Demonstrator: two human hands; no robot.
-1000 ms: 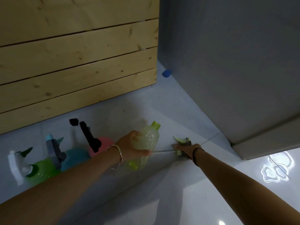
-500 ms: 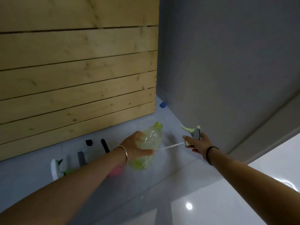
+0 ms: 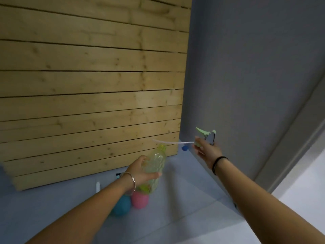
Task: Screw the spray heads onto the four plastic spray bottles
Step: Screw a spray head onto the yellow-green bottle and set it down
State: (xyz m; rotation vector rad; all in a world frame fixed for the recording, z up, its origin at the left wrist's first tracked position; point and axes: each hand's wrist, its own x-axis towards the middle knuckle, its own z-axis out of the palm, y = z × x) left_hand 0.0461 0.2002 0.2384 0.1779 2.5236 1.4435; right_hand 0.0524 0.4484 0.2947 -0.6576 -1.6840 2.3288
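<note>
My left hand (image 3: 140, 170) grips a clear yellow-green bottle (image 3: 155, 164) around its body, neck tilted up toward the wall, mouth uncapped. My right hand (image 3: 204, 149) holds a pale green and grey spray head (image 3: 207, 135) in the air to the right. Its thin white dip tube (image 3: 173, 142) points left, the tip hanging just above the bottle's mouth. Below my left forearm, a pink bottle (image 3: 139, 200) and a teal bottle (image 3: 121, 206) stand on the floor, their tops hidden by my arm.
A slatted wooden panel (image 3: 88, 103) leans against the wall on the left. A grey wall (image 3: 246, 76) fills the right. A small blue object (image 3: 184, 148) lies in the corner. A white piece (image 3: 98, 186) pokes out beside my left wrist. Glossy white floor (image 3: 302, 199) lies at the right.
Both hands have risen from the floor. My right hand lifted the spray head, and its dip tube now reaches over the bottle's mouth. The view tilted upward.
</note>
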